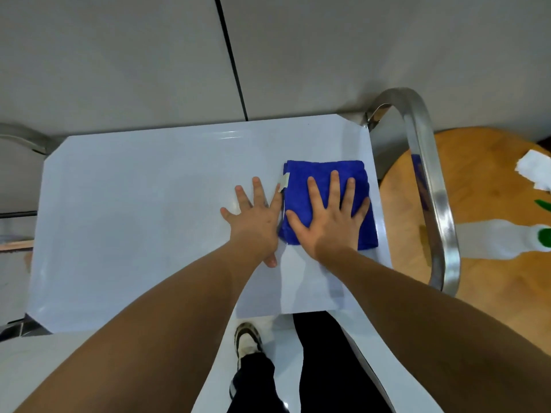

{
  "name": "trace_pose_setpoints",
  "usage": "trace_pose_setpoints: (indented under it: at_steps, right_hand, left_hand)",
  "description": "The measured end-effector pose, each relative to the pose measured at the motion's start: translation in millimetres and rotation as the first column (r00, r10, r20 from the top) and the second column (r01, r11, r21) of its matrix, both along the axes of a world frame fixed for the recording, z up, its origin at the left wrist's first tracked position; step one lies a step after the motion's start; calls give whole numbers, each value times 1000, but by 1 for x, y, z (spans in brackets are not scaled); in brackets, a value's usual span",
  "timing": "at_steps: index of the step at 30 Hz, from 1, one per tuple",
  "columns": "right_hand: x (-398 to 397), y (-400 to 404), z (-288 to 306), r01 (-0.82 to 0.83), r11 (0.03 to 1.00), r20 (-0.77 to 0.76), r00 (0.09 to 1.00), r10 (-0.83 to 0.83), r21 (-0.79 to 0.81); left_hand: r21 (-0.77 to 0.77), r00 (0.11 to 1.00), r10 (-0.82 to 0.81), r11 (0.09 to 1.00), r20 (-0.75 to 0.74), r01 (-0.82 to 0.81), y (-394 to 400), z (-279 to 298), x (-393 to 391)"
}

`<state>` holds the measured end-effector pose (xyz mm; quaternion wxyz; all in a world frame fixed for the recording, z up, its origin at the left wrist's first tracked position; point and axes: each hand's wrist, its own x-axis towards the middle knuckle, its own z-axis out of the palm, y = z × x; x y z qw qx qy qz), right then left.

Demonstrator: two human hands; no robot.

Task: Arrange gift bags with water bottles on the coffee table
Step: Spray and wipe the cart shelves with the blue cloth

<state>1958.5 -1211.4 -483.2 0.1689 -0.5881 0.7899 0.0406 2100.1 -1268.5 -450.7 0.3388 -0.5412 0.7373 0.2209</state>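
Note:
A folded blue cloth (323,171) with a small white tag lies on the right part of the white coffee table (134,204). My right hand (331,219) presses flat on the cloth, fingers spread and straight. Beside it, my left hand (256,222) rests flat on the bare tabletop with spread fingers, its edge touching the cloth's left side. No gift bags or water bottles are in view.
A curved chrome frame (429,186) rises at the table's right end. Beyond it is a round wooden surface (477,204) with white paper (533,171) and green and white items. Grey floor tiles lie behind the table. My legs and a shoe (247,341) show below.

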Motion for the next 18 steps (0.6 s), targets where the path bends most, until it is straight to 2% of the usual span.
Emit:
trace_pose_setpoints:
  at_steps: [11, 18]
  right_hand:
    - [-32, -120, -5, -89, 992, -66, 994, 84, -89]
    - [-46, -128, -3, -123, 982, -46, 992, 117, -141]
  left_hand:
    - [53, 1000, -9, 999, 17, 8, -6, 4, -3]
    - [53, 1000, -7, 999, 23, 6, -6, 4, -5]
